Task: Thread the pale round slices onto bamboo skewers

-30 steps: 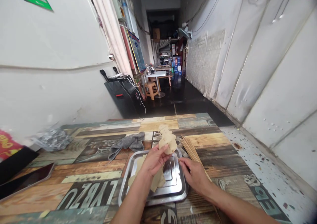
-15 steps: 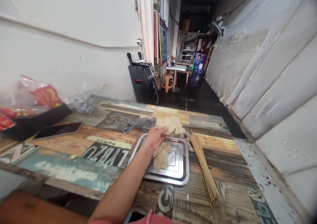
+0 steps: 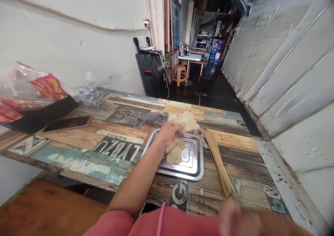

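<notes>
My left hand (image 3: 169,131) reaches over the tray's far left part. Its thumb and fingers close on the near edge of a bunch of pale, thin, uneven food slices (image 3: 186,121); their exact kind is unclear. Several darker beige slices (image 3: 174,153) lie overlapped on the shiny metal tray (image 3: 200,164), just below that hand. A thin stick (image 3: 192,146) shows across the tray's right half. To the right rests a long bundle of bamboo skewers (image 3: 219,163). My right hand (image 3: 233,217), smeared by motion, is at the bottom edge near the skewers' lower ends.
A crumpled grey cloth (image 3: 152,118) sits behind the tray. Left on the wooden-patterned table (image 3: 109,171) are a dark tablet or phone (image 3: 68,123), a clear plastic bundle (image 3: 90,95) and red-printed bags (image 3: 49,86). A black speaker-like box (image 3: 152,72) stands beyond the table.
My right hand has come into view at the lower right. The view has tilted down somewhat. My left hand stays at the pale slices, which look slightly more raised.
</notes>
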Motion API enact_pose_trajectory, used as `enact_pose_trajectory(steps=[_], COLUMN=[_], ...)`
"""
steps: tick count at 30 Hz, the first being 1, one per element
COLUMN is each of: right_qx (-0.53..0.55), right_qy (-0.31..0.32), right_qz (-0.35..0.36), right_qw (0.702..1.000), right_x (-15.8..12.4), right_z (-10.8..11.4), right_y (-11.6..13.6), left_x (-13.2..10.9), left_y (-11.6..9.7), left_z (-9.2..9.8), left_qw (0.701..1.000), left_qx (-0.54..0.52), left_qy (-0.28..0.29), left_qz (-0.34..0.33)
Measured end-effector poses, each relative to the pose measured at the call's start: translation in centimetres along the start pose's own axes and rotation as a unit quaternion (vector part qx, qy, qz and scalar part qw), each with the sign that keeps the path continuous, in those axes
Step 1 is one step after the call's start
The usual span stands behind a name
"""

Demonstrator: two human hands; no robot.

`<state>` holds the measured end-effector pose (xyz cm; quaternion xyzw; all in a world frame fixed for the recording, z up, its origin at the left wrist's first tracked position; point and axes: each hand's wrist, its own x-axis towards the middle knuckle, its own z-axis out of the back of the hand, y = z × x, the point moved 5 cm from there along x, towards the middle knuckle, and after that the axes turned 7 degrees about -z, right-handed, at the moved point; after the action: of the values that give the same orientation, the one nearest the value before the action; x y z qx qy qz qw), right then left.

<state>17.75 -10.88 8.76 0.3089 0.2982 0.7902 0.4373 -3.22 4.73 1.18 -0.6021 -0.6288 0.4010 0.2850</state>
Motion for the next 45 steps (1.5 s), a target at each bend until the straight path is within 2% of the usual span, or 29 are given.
enact_pose_trajectory(steps=[3, 4, 5, 8, 10, 12, 14, 15, 16, 18, 20, 22, 25, 27, 30, 32, 35, 38, 43, 45], right_qx=[-0.012, -0.046, -0.059, 0.054, 0.112, 0.131, 0.138, 0.141, 0.139, 0.117, 0.087, 0.063, 0.052, 0.049, 0.043, 0.042, 0.04, 0.029, 0.02, 0.016], right_qy=[-0.062, -0.12, -0.101, -0.007, -0.005, -0.033, -0.046, -0.044, -0.041, -0.038, -0.04, -0.04, -0.038, -0.039, -0.037, -0.033, -0.031, -0.032, -0.027, -0.031], right_qz=[-0.02, -0.037, -0.053, -0.142, -0.175, -0.181, -0.181, -0.182, -0.184, -0.181, -0.17, -0.157, -0.145, -0.148, -0.151, -0.146, -0.142, -0.136, -0.13, -0.127], right_qw=[0.998, 0.991, 0.992, 0.988, 0.978, 0.974, 0.973, 0.972, 0.972, 0.976, 0.981, 0.985, 0.987, 0.987, 0.987, 0.988, 0.989, 0.99, 0.991, 0.991], right_x=[4.6, 5.8, 6.9, 7.9, 7.4, 6.9, 6.7, 6.7, 6.7, 6.8, 6.8, 6.8, 6.7, 6.6, 6.6, 6.5, 6.5, 6.5, 6.6, 6.5], right_z=[-0.1, -0.1, -1.0, -4.1, -5.1, -5.0, -4.7, -4.6, -4.5, -4.4, -4.5, -4.6, -4.7, -4.7, -4.6, -4.6, -4.6, -4.7, -5.0, -5.0], right_y=[-2.6, -3.7, -4.9, -8.2, -9.5, -10.0, -10.2, -10.3, -10.4, -10.4, -10.4, -10.2, -10.1, -10.1, -9.9, -9.8, -9.7, -9.9, -10.3, -10.3], left_x=[-0.7, -1.1, -1.5, -2.5, -3.0, -3.2, -3.1, -3.1, -3.1, -3.1, -3.3, -3.5, -3.7, -3.6, -3.2, -2.9, -2.5, -2.5, -3.2, -3.4], left_y=[0.4, 0.6, 0.7, 1.1, 0.9, 0.3, -0.5, -1.0, -1.1, -0.6, 0.1, 0.7, 1.1, 1.2, 1.5, 1.7, 2.2, 2.1, 1.4, 0.9], left_z=[-1.1, -1.6, -2.1, -3.5, -3.9, -2.9, -0.5, 1.0, 2.2, 4.1, 5.0, 5.1, 5.1, 4.9, 4.8, 5.1, 5.8, 6.1, 5.7, 5.4], left_qw=[0.996, 0.994, 0.992, 0.988, 0.982, 0.967, 0.937, 0.915, 0.881, 0.813, 0.777, 0.773, 0.776, 0.768, 0.759, 0.768, 0.801, 0.818, 0.78, 0.781], left_qx=[0.055, 0.072, 0.085, 0.103, 0.128, 0.202, 0.323, 0.386, 0.457, 0.569, 0.609, 0.607, 0.606, 0.617, 0.628, 0.619, 0.583, 0.562, 0.616, 0.615], left_qy=[0.067, 0.082, 0.09, 0.109, 0.139, 0.15, 0.115, 0.08, 0.073, 0.093, 0.124, 0.138, 0.109, 0.098, 0.118, 0.125, 0.122, 0.115, 0.1, 0.095], left_qz=[-0.017, -0.023, -0.027, -0.023, -0.022, -0.038, -0.063, -0.086, -0.094, -0.078, -0.093, -0.119, -0.139, -0.138, -0.125, -0.104, -0.058, -0.052, -0.047, -0.05])
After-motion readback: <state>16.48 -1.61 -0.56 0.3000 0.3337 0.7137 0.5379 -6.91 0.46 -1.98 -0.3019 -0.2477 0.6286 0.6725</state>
